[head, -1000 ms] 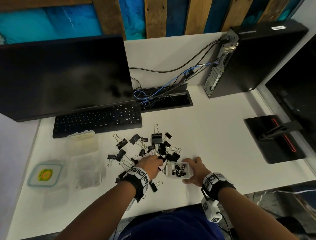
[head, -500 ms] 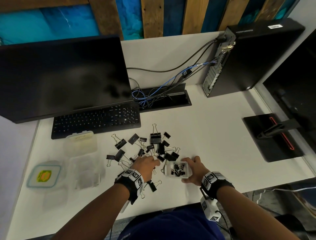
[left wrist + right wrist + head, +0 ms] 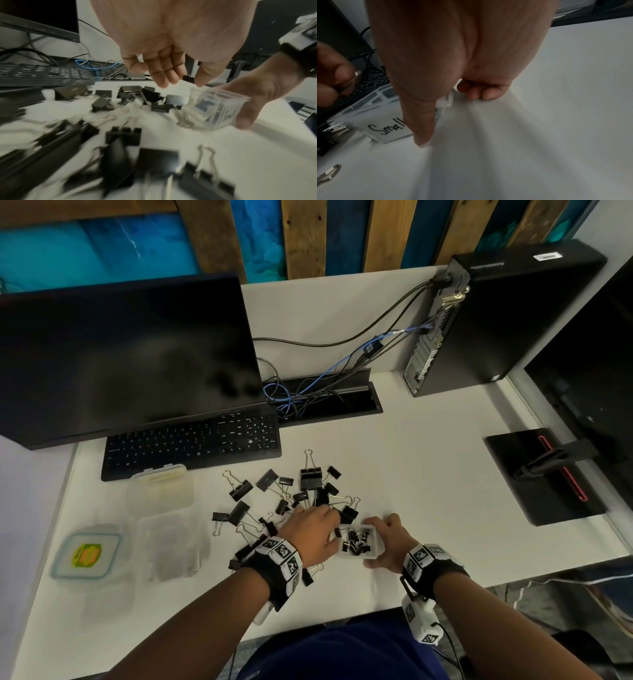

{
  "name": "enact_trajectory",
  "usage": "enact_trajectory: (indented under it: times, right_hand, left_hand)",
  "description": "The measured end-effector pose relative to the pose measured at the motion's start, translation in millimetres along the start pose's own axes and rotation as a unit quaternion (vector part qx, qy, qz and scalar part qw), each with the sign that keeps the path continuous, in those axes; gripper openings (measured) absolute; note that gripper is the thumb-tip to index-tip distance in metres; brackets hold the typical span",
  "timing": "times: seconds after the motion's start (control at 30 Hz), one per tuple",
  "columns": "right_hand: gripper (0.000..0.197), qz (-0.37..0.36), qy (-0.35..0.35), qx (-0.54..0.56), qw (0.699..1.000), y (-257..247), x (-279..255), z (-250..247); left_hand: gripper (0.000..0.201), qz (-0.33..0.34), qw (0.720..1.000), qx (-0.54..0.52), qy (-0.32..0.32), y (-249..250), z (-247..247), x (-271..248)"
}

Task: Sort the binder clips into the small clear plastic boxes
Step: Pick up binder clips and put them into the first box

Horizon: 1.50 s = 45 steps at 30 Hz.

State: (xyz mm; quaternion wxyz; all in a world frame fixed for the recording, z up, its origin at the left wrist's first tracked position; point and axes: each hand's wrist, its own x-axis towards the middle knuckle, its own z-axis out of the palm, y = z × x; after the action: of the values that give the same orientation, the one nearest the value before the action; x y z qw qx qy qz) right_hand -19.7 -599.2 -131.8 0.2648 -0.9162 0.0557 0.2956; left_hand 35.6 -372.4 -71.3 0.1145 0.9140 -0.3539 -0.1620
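While the right hand (image 3: 387,542) grips the box (image 3: 359,543), left fingers (image 3: 173,75) pinch a clip (image 3: 188,78) above it.

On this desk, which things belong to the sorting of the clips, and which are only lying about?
Belong to the job:
- loose binder clips
- small clip, pinched by the left hand
- box marked "Small", gripped by the right hand
- empty clear boxes

Lying about:
- keyboard
- monitor
- computer tower
- cables
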Motion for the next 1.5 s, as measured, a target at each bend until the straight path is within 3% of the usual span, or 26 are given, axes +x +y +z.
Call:
enact_trajectory:
  times: [0.27, 0.43, 0.6, 0.8, 0.97, 1.2, 1.5]
  right_hand:
    - [0.085, 0.005, 0.006, -0.003, 1.000, -1.5, -0.4, 1.2]
    - [0.085, 0.001, 0.002, -0.002, 1.000, 0.8, -0.5, 0.4]
    - [0.084, 0.000, -0.001, -0.005, 1.000, 1.9, 0.1, 0.2]
    - [0.085, -0.003, 0.001, 0.001, 1.000, 3.0, 1.5, 1.6]
    - [0.086, -0.005, 0.000, 0.001, 1.000, 5.3, 2.5, 2.6]
    - [0.086, -0.003, -0.004, -0.002, 1.000, 5.6, 2.6, 2.2]
    - [0.087, -0.006, -0.002, 0.000, 1.000, 4.2, 1.8, 2.2]
  left_hand:
    - [0.059, -0.013, 0.998, 0.012, -0.067, 9.0, 8.0, 14.1]
    - [0.038, -0.039, 0.998, -0.026, -0.032, -4.9, 8.6, 3.1]
    - [0.021, -0.164, 0.986, -0.016, 0.004, -32.7, 2.1, -7.9]
    - [0.035, -0.217, 0.974, 0.051, -0.041, -49.5, 1.3, -3.6]
    - [0.035, -0.270, 0.961, 0.026, -0.048, -62.9, -2.7, -6.0]
    - [0.035, -0.258, 0.965, 0.004, -0.055, -67.6, -1.6, -7.2]
    - [0.038, -0.300, 0.954, -0.011, -0.006, -77.3, 0.0, -12.7]
